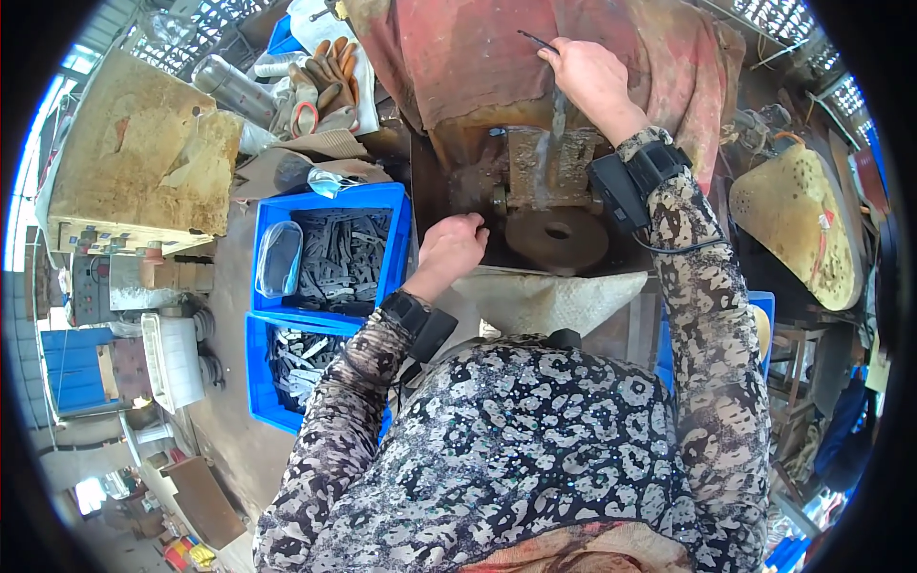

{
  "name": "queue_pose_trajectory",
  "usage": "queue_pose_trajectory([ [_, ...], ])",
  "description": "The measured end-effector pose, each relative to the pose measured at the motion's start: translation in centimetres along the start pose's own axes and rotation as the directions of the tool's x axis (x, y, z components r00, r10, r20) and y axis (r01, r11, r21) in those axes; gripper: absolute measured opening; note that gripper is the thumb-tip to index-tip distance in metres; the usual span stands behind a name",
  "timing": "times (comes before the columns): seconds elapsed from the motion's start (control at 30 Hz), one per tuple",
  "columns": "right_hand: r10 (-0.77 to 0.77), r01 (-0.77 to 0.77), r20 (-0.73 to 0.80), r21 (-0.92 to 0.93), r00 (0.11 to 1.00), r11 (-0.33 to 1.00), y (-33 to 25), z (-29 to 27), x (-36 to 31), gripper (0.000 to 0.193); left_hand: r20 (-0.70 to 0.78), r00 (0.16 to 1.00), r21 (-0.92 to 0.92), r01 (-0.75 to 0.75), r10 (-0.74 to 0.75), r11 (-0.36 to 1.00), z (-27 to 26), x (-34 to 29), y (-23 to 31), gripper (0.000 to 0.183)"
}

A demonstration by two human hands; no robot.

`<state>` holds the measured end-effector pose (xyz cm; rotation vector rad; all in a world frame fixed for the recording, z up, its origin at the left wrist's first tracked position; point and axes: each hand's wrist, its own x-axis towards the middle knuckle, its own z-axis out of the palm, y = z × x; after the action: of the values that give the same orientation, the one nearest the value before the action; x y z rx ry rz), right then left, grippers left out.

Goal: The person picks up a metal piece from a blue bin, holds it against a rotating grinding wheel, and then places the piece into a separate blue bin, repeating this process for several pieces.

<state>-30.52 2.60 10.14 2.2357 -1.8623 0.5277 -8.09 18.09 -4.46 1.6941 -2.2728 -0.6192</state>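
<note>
My right hand (594,84) is raised in front of the red cloth, pinching a thin dark metal piece (537,41) whose tip points left. My left hand (453,250) is lower, by the left edge of a wet, brown-stained basin (449,186). Its fingers are curled together, and whatever they may hold is hidden. Between and beyond my hands, water (552,158) runs down over a rusty metal plate (523,153). Below the plate lies a round brown disc (557,239) with a hole in its middle.
Two blue bins (401,239) with loose metal strips (344,253) stand at my left; a clear container (279,258) sits in the farther one. Gloves (330,72) lie beyond. A red cloth (497,57) hangs over the basin's back; a pale sheet (554,301) covers its front.
</note>
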Motion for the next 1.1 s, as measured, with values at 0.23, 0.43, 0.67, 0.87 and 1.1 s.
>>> queue_pose_trajectory([
  [0.23, 0.004, -0.004, 0.007, 0.021, 1.000, 1.000, 0.4, 0.2, 0.1, 0.035, -0.006, 0.999, 0.003, 0.033, -0.033, 0.999, 0.3, 0.3, 0.4, 0.024],
  [0.43, -0.002, 0.002, 0.011, 0.009, 1.000, 1.000, 0.3, 0.3, 0.2, 0.034, 0.044, 0.996, 0.036, 0.076, -0.078, 0.996, 0.0, 0.4, 0.5, 0.025],
  [0.67, 0.003, -0.003, 0.004, 0.026, 1.000, 1.000, 0.3, 0.3, 0.1, 0.034, 0.016, 0.995, 0.017, 0.096, -0.097, 0.995, 0.2, 0.4, 0.5, 0.025],
  [0.87, -0.007, 0.008, -0.022, 0.051, 1.000, 0.999, 0.5, 0.6, 0.1, 0.033, 0.040, 0.993, 0.055, 0.111, -0.114, 0.992, 0.0, 0.4, 1.0, 0.025],
  [1.1, 0.021, -0.017, -0.056, 0.064, 0.998, 0.998, 0.2, 0.9, 0.3, 0.030, 0.030, 0.992, 0.065, 0.118, -0.120, 0.991, -0.1, 0.2, 0.9, 0.026],
])
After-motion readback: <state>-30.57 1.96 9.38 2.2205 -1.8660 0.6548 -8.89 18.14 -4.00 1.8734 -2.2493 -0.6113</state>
